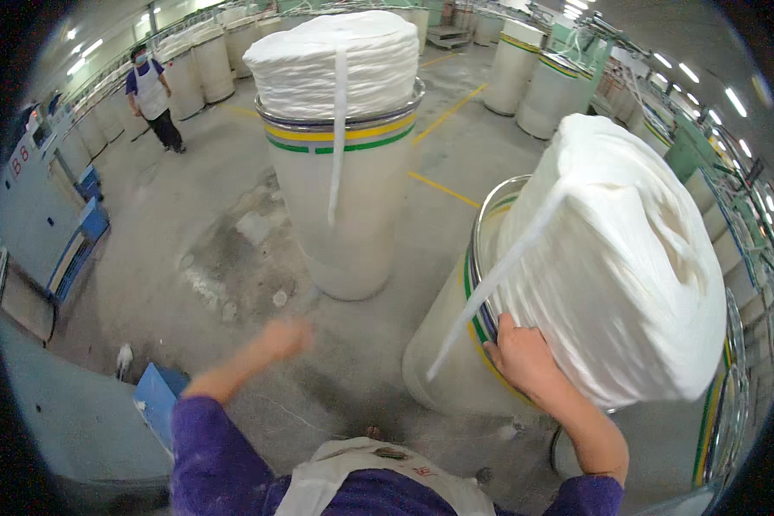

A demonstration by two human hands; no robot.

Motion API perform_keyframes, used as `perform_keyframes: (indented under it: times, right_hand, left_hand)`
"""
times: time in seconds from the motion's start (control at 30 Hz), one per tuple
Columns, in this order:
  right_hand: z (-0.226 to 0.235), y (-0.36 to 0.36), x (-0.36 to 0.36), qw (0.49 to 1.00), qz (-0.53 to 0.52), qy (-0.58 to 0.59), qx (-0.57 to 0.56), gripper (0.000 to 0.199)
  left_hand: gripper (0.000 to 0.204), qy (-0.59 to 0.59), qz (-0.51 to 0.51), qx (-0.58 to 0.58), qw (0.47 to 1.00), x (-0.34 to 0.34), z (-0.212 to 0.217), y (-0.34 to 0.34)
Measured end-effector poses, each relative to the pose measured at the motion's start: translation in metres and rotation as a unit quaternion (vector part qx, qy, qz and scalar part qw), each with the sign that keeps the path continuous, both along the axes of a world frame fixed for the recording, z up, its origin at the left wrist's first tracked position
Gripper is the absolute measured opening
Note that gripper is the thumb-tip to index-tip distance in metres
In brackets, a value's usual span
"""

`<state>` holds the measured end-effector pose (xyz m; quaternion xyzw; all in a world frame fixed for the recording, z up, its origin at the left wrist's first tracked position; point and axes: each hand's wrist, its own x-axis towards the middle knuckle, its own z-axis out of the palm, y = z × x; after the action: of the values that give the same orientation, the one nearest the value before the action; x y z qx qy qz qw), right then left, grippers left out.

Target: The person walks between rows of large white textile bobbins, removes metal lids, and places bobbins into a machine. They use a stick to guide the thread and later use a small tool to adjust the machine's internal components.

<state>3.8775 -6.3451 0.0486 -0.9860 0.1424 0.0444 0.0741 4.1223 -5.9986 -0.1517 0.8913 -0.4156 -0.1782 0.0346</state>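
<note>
At my right stands a tall white sliver can (463, 383) with yellow, green and dark bands below a metal rim. A large white heap of cotton sliver (636, 258) bulges from it and leans to the right. One loose strand hangs down the can's left side. My right hand (525, 354) is closed on the rim, its knuckles beside the heap. My left hand (285, 339) is out over the floor, touching nothing visible; motion smears its fingers. Ahead, a second sliver can (365, 232) carries coiled sliver (297, 73) stacked above its rim, one strand dangling in front.
A person in a white apron (153, 93) walks at the far left near a row of cans. Grey-blue machines (47, 206) line the left side. Another banded can (705, 430) stands at the lower right. Yellow lines (443, 189) mark the concrete floor.
</note>
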Motion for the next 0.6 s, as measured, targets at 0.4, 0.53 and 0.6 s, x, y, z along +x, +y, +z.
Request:
perform_keyframes:
  times: [0.4,0.53,0.6]
  right_hand:
    - [0.008,-0.096,0.169,0.989,-0.147,0.007,-0.022,0.030]
    - [-0.002,-0.153,0.230,0.981,-0.188,-0.052,-0.020,0.031]
    - [-0.007,-0.178,0.264,0.978,-0.161,-0.101,-0.088,0.039]
  left_hand:
    - [0.039,-0.401,-0.033,-0.169,0.900,0.387,0.211,-0.108]
    - [0.041,-0.395,-0.189,-0.211,0.874,0.424,0.208,-0.120]
    - [0.040,-0.380,-0.203,-0.202,0.879,0.426,0.199,-0.136]
